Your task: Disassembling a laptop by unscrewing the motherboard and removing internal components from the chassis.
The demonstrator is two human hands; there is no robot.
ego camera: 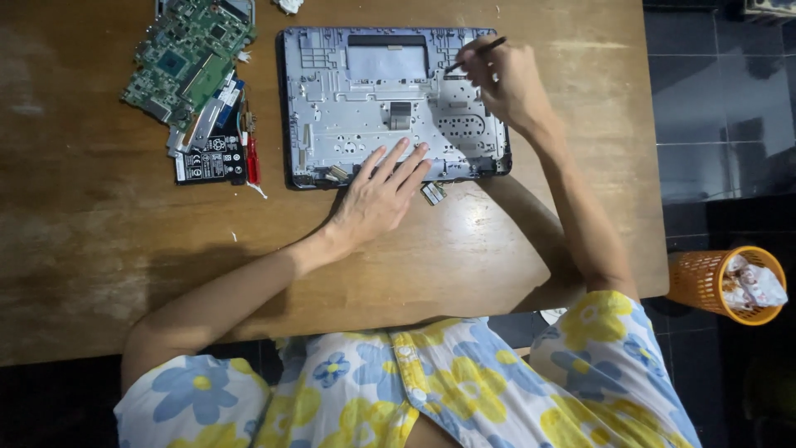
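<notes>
An opened laptop shell (365, 108) lies on the wooden table (99, 232), its grey inner frame facing up. My left hand (377, 195) rests flat on the shell's near edge, fingers spread, holding nothing. My right hand (506, 83) hovers over the shell's far right corner and grips a thin dark tool (474, 55) whose tip points down into the frame. A small metal part (433, 193) lies on the table just beside my left fingertips.
A green circuit board (189, 51) lies at the far left with a black labelled part (210, 160) and a red-handled tool (252, 158) beside it. An orange wastebasket (705, 278) with crumpled paper stands on the dark tiled floor to the right.
</notes>
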